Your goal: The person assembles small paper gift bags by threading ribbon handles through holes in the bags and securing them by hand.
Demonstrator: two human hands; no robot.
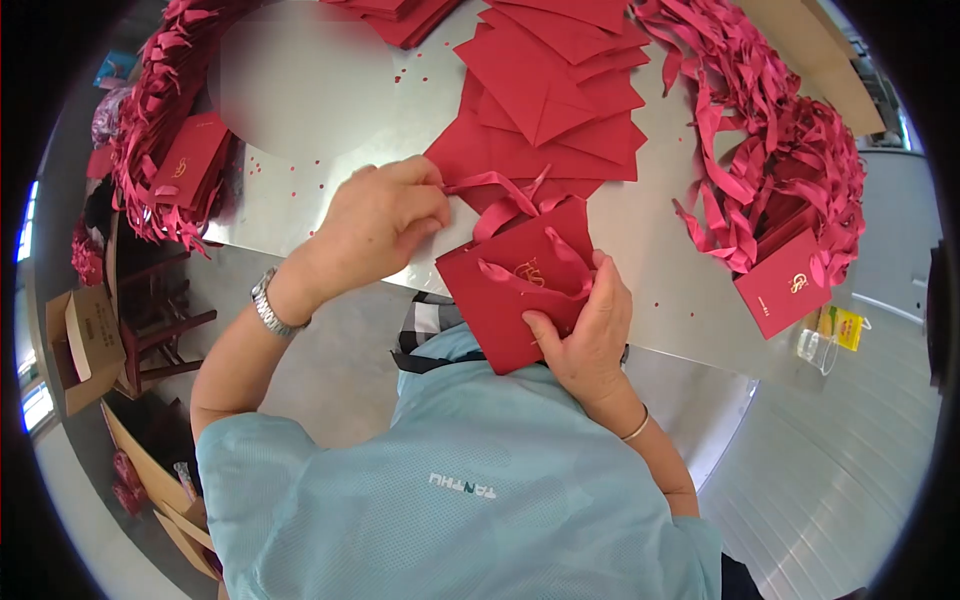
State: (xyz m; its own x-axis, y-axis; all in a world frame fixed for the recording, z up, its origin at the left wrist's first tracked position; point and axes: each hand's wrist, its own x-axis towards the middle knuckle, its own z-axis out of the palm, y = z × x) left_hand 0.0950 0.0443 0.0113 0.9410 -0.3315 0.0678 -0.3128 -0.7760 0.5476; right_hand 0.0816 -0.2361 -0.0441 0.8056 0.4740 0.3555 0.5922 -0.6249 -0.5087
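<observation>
A red paper gift bag (500, 335) with a gold emblem is tilted at the table's front edge. My right hand (590, 335) is closed on its right side, thumb across the front. A red ribbon handle (545, 285) loops over the front panel, and another ribbon (490, 183) rises from the bag's far side. My left hand (395, 215), with a metal watch at the wrist, pinches the end of that far ribbon between thumb and fingers. Just beyond the bag, flat red bags (545, 90) lie in an overlapping pile.
Ribboned red bags stand in a row at the left (190, 165) and in a heap at the right (790, 190). Red paper dots dot the metal table (650, 270). A yellow packet (845, 327) hangs by the right edge. Cardboard boxes (95, 335) and a wooden stool (165, 325) stand left.
</observation>
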